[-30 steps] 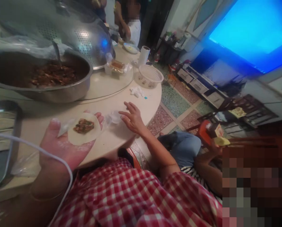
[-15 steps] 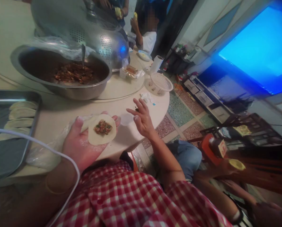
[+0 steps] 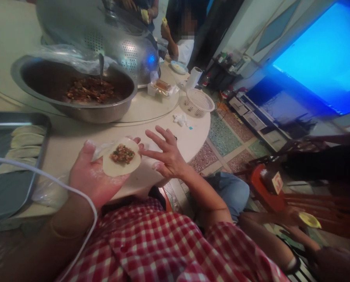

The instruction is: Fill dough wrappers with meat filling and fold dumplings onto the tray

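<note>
On my upturned left palm [image 3: 89, 180], dusted with flour, lies a round dumpling wrapper [image 3: 109, 169], its thumb standing apart at the left. A mound of meat filling with green bits [image 3: 122, 154] sits in the wrapper's middle. My right hand [image 3: 169, 154] holds nothing and has its fingers spread. Its lowest fingers reach to the wrapper's right edge; whether they touch it I cannot tell. Beyond my hands stands a large steel bowl [image 3: 92, 114] of dark filling, with a spoon [image 3: 101, 68] upright in it.
At the left, a metal tray [image 3: 4, 196] holds several folded dumplings [image 3: 26, 141]. A white cable [image 3: 60, 187] crosses over my left forearm. Behind the bowl are a perforated steel cover [image 3: 129, 51] and a white basket [image 3: 199, 102]. Other people sit at the right and far side.
My right hand has moved left and down toward the wrapper. My left hand, with the filled wrapper, has shifted slightly left and up.
</note>
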Demonstrator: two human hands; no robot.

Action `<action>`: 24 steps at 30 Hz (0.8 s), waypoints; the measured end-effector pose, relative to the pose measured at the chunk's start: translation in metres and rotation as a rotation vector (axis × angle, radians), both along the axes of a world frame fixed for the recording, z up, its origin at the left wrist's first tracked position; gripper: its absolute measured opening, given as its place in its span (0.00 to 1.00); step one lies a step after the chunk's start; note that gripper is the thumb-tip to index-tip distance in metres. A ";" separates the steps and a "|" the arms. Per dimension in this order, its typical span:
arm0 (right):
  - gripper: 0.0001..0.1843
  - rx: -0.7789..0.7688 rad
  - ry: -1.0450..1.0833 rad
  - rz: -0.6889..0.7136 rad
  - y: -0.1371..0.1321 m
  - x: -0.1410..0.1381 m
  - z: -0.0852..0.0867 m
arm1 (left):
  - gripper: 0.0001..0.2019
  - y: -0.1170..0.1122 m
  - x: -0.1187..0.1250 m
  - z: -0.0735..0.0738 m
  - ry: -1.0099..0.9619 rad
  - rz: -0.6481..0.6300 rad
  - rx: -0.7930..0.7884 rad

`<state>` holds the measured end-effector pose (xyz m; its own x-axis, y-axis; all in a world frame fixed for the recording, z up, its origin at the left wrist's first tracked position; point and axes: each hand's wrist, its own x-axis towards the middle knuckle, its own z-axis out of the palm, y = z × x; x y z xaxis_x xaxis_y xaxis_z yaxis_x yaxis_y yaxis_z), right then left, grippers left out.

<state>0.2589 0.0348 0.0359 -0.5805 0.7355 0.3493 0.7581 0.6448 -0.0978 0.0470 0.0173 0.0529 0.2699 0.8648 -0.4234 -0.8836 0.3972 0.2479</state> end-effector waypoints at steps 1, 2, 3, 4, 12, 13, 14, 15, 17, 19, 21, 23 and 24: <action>0.23 0.006 0.017 -0.016 0.000 0.005 -0.002 | 0.37 0.001 -0.001 -0.002 -0.015 0.004 0.038; 0.22 0.011 0.035 -0.054 0.001 0.009 -0.005 | 0.38 0.003 -0.001 -0.003 -0.030 0.005 0.066; 0.20 0.012 0.051 -0.112 0.004 0.012 -0.008 | 0.38 0.004 -0.001 -0.005 -0.041 0.006 0.081; 0.18 0.006 0.062 -0.178 0.008 0.015 -0.012 | 0.38 0.005 -0.001 -0.006 -0.050 0.005 0.084; 0.18 -0.198 -0.033 -0.324 0.040 0.019 -0.042 | 0.36 0.006 0.003 -0.006 -0.012 0.011 0.066; 0.18 -0.206 -0.040 -0.326 0.042 0.020 -0.043 | 0.37 0.006 0.003 -0.005 -0.007 0.012 0.069; 0.18 -0.208 -0.037 -0.333 0.042 0.022 -0.044 | 0.37 0.006 0.003 -0.005 0.003 0.013 0.071; 0.19 -0.200 -0.020 -0.340 0.041 0.024 -0.043 | 0.37 0.006 0.004 -0.004 0.017 0.012 0.070; 0.21 -0.145 0.053 -0.338 0.036 0.028 -0.040 | 0.36 0.007 0.005 -0.002 0.053 0.013 0.061; 0.24 -0.046 0.132 -0.275 0.027 0.029 -0.034 | 0.35 0.008 0.006 0.000 0.086 0.001 0.052; 0.26 0.056 0.154 -0.161 0.018 0.025 -0.028 | 0.35 0.009 0.008 0.000 0.106 -0.020 0.063; 0.27 0.117 0.110 -0.067 0.012 0.016 -0.023 | 0.36 0.009 0.009 -0.001 0.111 -0.043 0.097; 0.27 0.134 0.077 -0.039 0.011 0.011 -0.022 | 0.36 0.009 0.009 -0.002 0.109 -0.051 0.118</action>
